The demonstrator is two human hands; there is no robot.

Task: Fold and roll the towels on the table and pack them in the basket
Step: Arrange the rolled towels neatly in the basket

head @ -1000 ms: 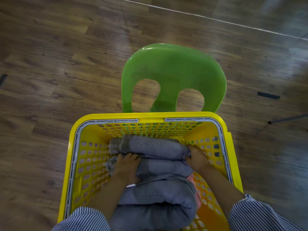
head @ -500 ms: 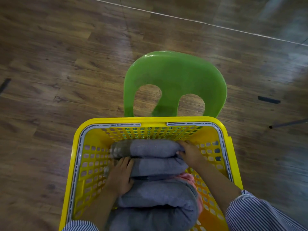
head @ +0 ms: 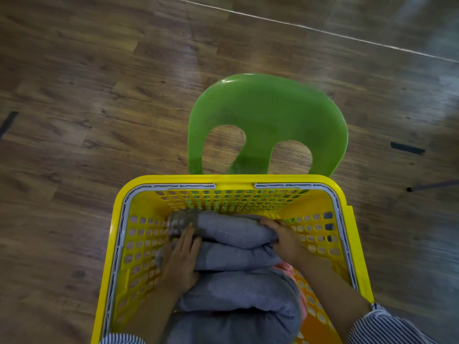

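A yellow perforated basket [head: 347, 219] holds several rolled grey towels lying crosswise, stacked from near to far. The farthest grey roll [head: 228, 229] lies close to the basket's far wall. My left hand [head: 182, 259] lies flat with straight fingers on the left ends of the far rolls. My right hand [head: 283, 240] grips the right end of the farthest roll with curled fingers. A pink towel [head: 285, 265] peeks out at the right, under the grey rolls.
A green plastic chair [head: 268, 112] stands just beyond the basket, its backrest facing me. Dark wooden floor [head: 99, 95] surrounds everything, with a white line at the top and black marks at the left and right.
Both hands slid farther into the basket along the far rolls, pushing them toward the far wall. The view shifted slightly downward.
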